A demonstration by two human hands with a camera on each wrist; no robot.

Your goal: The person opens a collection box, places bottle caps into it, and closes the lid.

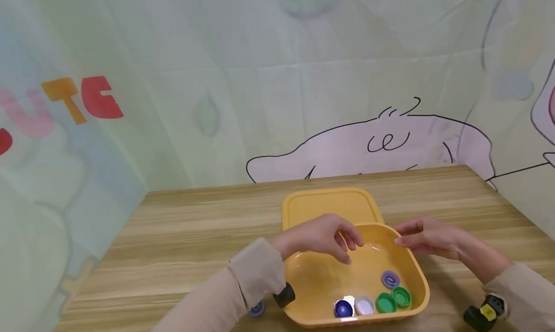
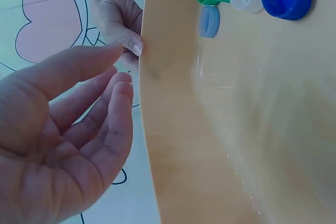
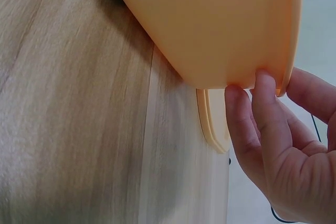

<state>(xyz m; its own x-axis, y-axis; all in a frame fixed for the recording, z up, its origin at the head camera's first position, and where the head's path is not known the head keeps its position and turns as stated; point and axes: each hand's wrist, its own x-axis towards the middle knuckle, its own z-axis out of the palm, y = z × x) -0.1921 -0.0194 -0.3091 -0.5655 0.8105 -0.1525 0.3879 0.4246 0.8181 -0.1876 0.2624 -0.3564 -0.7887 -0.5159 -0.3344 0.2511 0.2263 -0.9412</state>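
A yellow plastic box [image 1: 355, 274] stands at the front of the table. My right hand [image 1: 435, 240] pinches its far right corner, thumb at the rim and fingers against the outer wall [image 3: 220, 30]. Over the box hovers my left hand [image 1: 325, 235], fingers loosely curved and nothing between them. Inside, along the near side, lie a dark blue bottle cap [image 1: 343, 309], a whitish cap [image 1: 364, 305], a green cap [image 1: 386, 302] and a second green cap [image 1: 401, 297]. A purple cap with a spiral [image 1: 390, 279] lies just behind them.
Behind the box, a flat yellow lid [image 1: 329, 204] lies on the wooden table [image 1: 186, 245]. Beside the left sleeve is a bluish round piece [image 1: 257, 309], partly hidden. A printed cloth backdrop [image 1: 208, 81] hangs beyond the table's far edge.
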